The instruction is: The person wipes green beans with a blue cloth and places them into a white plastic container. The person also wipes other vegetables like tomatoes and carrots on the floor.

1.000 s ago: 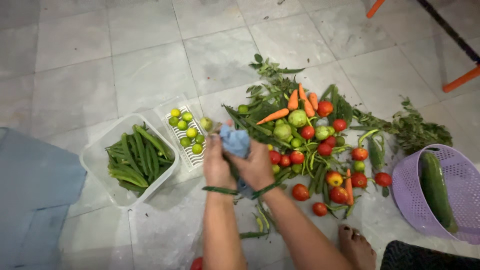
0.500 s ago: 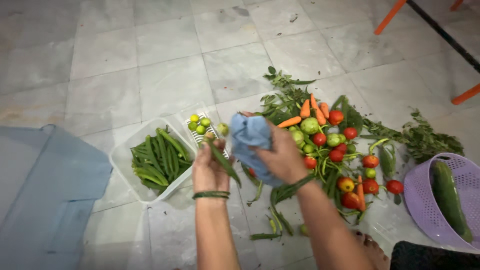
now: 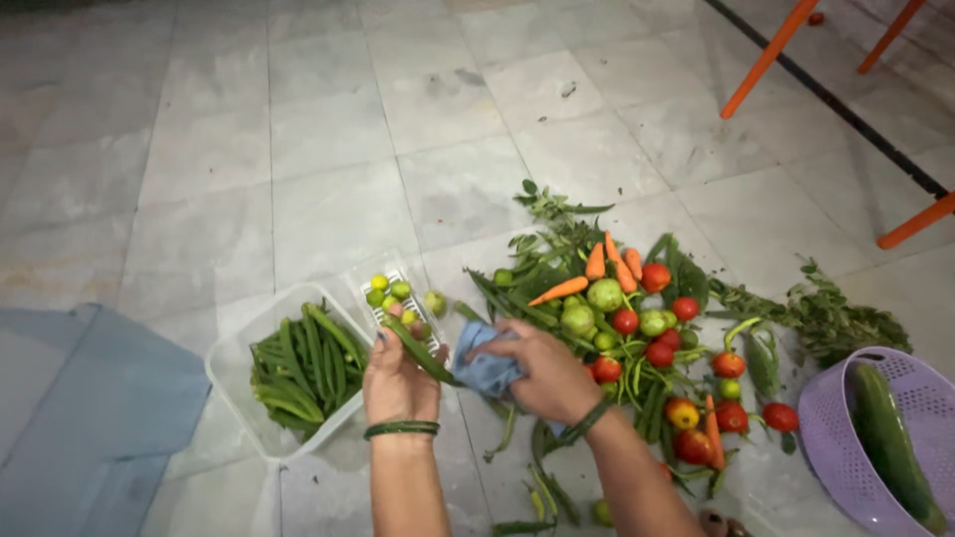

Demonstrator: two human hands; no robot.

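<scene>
Grey floor tiles carry everything you are working over, and your hands meet just above them, near the lower middle of the view. Your left hand (image 3: pixel 400 378) is closed around a long green pod (image 3: pixel 419 349), gripping its lower end. The pod's long axis runs on a slant, from your left palm down toward your right hand and up-left toward the containers. Your right hand (image 3: pixel 542 373) is closed on a bunched blue cloth (image 3: pixel 484 364), and the cloth touches the pod's lower end, so the pod lies between your two hands, held by the left and met by the right.

Just beyond your left hand, up and to the left, sits a clear tub of green pods (image 3: pixel 300 366), all lying roughly lengthwise. Beside that tub, just past the raised tip of the pod, is a small clear tray of limes (image 3: pixel 396 295). To the right of your right hand spreads a heap of tomatoes, carrots and greens (image 3: pixel 637 328), with loose pods on the floor near your right wrist. Farther right stands a lilac basket (image 3: pixel 831 418) holding a cucumber (image 3: pixel 890 447). A blue cloth sheet (image 3: pixel 90 418) lies at the far left.
</scene>
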